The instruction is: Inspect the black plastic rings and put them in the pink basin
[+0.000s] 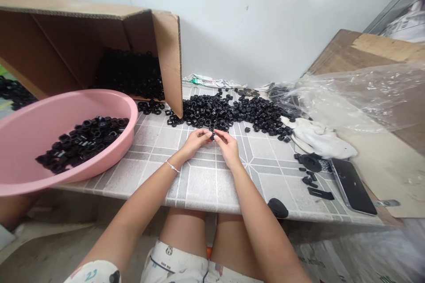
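Observation:
My left hand (196,142) and my right hand (227,147) meet over the table's middle, fingertips pinched together on one small black plastic part (213,136). The fingers cover most of that part, so its exact shape does not show. Just beyond my fingertips lies a heap of small black ring-like plastic parts (209,112), which spreads to the right along the table. A pink basin (131,141) at the left holds many more of the black parts.
A cardboard box (169,53) on its side holds black parts. At right lie a white glove (323,139), a phone (353,185), black scraps (320,193) and clear plastic film (338,97). A black rounded piece (278,208) sits at the front edge of the tablecloth (206,185).

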Motion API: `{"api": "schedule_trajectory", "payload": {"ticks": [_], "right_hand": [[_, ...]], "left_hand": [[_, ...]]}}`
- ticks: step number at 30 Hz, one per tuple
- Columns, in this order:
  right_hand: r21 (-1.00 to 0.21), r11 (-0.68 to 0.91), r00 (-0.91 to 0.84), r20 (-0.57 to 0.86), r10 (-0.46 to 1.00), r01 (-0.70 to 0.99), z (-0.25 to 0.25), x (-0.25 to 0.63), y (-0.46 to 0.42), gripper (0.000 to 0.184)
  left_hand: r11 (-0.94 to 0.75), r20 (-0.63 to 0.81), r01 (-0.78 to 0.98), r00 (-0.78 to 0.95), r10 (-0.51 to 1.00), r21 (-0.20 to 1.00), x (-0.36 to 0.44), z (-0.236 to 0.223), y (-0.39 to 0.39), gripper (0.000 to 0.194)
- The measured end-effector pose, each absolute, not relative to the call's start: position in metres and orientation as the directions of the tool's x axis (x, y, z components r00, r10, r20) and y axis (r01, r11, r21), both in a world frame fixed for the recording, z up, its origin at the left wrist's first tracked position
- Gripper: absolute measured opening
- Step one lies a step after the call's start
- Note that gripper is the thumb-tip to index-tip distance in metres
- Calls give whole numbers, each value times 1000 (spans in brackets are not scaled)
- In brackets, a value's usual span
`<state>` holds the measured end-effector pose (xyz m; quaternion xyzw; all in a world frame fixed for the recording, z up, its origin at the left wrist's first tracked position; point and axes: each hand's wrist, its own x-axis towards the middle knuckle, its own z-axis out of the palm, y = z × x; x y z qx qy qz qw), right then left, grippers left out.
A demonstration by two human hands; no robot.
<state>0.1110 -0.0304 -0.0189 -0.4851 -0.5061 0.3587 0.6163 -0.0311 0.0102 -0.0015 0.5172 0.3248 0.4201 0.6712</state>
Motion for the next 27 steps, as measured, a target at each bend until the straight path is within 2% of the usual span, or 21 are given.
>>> {"api": "schedule_trajectory", "payload": {"ticks": [3,9,14,18,27], "right_hand": [[-966,253,232,256,938,44,-19,113,-30,36],[-947,302,171,318,933,112,-21,113,-31,28],[-914,355,145,386,911,198,-25,112,-33,22],[-906,374,155,406,901,199,-26,111,-34,18],[-920,347,165,376,912,180,-24,115,-33,23]], "left_hand": [[116,3,-234,456,890,965,-32,0,11,41],[151,-27,-209,500,865,966,-39,-3,14,39],[281,-125,-226,526,841,933,-41,-4,12,39],[383,-193,-239,565,802,892,-43,-4,14,36],[347,-136,-272,578,805,897,-38,-11,14,37]]}}
